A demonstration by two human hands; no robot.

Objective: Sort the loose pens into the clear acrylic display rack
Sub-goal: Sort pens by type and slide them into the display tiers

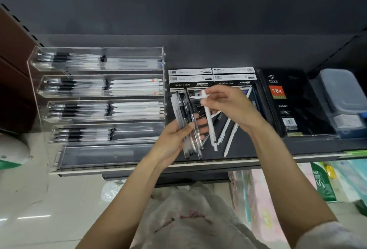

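The clear acrylic display rack [33,81] stands at the left of the dark shelf, with tiers that hold clear black-grip pens on the left and white pens on the right. My left hand [174,137] grips a bundle of clear black-grip pens [186,117] just right of the rack. My right hand [228,105] pinches a white pen [210,127] by its upper end, tip pointing down toward the shelf. Under my hands lie a few loose white pens [229,139] on the shelf.
Black-and-white pen boxes [210,75] sit behind my hands. To the right lie a black 18K diary [286,105] and a blue-grey plastic box [341,97]. The shelf's front edge [218,164] runs below. Packaged goods sit on the lower right; a white bag hangs below.
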